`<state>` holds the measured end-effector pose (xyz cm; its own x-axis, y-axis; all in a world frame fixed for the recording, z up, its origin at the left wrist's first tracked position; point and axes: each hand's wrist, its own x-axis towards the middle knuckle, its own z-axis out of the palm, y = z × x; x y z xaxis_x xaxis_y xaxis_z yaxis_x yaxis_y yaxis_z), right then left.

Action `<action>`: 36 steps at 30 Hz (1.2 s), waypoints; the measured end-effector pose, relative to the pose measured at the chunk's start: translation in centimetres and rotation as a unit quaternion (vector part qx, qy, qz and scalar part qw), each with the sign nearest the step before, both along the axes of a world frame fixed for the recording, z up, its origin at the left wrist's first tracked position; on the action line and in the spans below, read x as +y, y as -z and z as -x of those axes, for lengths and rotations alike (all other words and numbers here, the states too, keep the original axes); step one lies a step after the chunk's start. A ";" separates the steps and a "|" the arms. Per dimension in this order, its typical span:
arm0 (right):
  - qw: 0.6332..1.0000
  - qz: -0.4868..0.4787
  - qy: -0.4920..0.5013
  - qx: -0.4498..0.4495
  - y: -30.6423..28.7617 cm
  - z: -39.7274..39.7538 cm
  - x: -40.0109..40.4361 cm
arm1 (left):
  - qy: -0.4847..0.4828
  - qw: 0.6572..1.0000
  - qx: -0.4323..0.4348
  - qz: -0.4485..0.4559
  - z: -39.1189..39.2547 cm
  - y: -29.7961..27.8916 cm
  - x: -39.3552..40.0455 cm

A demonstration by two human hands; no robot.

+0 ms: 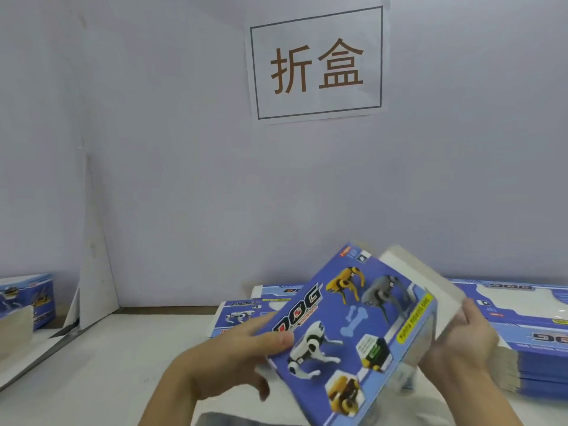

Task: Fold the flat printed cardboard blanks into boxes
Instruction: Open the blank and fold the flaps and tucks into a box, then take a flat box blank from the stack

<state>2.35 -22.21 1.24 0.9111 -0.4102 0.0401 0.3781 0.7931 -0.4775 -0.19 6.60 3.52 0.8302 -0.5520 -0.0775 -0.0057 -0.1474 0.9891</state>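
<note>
Both hands hold blue box tilted above bench: left hand thumb pinches its left edge, right hand fingers curl round right side. Flat blanks stack at right, more blanks behind, folded boxes far left. Paper sign on wall.

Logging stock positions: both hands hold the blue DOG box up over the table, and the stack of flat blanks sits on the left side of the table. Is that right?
Not quite. The head view shows the stack of flat blanks on the right side of the table, by the right hand. The rest holds: the left hand and right hand hold the blue DOG box up over the table.
</note>
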 end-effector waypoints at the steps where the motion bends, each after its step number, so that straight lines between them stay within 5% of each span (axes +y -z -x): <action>1: 0.999 -0.026 -0.008 0.026 0.5 0.1 -0.3 | -0.001 1.000 0.001 0.008 0.2 0.0 0.3; 4: 0.995 -0.028 -0.024 0.090 2.0 -0.5 -1.1 | -0.122 0.983 -0.050 0.128 -0.4 -0.7 1.4; 7: 0.993 0.037 -0.042 0.100 1.8 -0.5 0.0 | -0.292 0.858 -0.102 0.411 -1.5 -1.8 4.5; 9: 0.991 0.071 -0.043 0.101 1.6 -0.2 0.9 | -0.331 0.809 -0.102 0.475 -1.7 -1.6 6.8; 12: 0.985 0.121 -0.043 0.113 1.8 -0.2 1.8 | -0.365 0.862 -0.099 0.337 -2.6 0.4 7.4; 15: 0.975 0.181 -0.035 0.120 1.9 -0.4 2.3 | -0.339 0.916 -0.214 0.029 -3.4 2.3 3.8; 17: 0.968 0.219 -0.029 0.121 2.0 -0.7 2.4 | -0.293 0.898 -0.276 -0.178 -4.4 4.1 1.2; 20: 0.957 0.258 -0.029 0.125 2.2 -1.1 2.5 | -0.291 0.798 -0.294 -0.438 -5.0 6.8 -1.3; 22: 0.954 0.271 -0.030 0.128 2.3 -1.2 2.6 | -0.326 0.758 -0.326 -0.462 -4.9 6.7 -1.9; 28: 0.943 0.304 -0.020 0.131 2.4 -1.2 2.8 | -0.388 0.725 -0.410 -0.394 -4.1 5.1 -2.2; 32: 0.897 0.411 -0.066 0.148 1.2 -0.9 3.0 | -0.461 0.621 -0.540 -0.332 -3.2 3.9 -3.0; 36: 0.873 0.430 -0.190 0.127 -0.8 -0.5 4.2 | -0.416 0.623 -0.588 -0.307 -1.8 2.1 -5.9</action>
